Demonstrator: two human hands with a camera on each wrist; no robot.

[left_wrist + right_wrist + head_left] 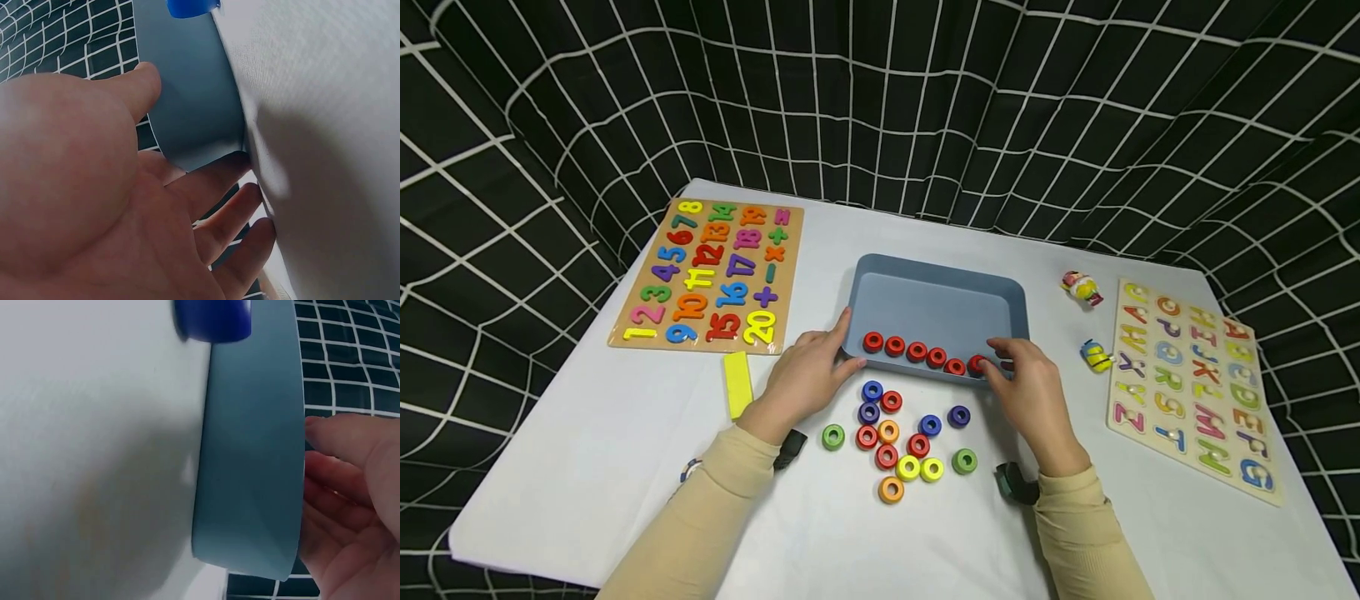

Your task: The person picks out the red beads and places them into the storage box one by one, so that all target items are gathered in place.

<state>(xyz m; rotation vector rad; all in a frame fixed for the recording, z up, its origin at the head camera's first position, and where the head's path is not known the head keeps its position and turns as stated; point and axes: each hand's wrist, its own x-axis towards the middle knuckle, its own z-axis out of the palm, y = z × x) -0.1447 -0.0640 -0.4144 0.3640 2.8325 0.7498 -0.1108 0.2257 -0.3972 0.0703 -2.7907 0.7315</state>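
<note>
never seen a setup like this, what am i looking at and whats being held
No machine here: a person works bare-handed. The wide picture comes from a camera worn on the head, looking down; the two close ones come from a camera on each wrist. On the white table lie a blue-gray tray with red rings inside along its near side, loose colored rings in front of it, a number board, a letter board, a yellow block and two small toys. The left hand touches the tray's near left corner. The right hand is at the near right corner, thumb by the rightmost red ring; whether it grips that is unclear.
</note>
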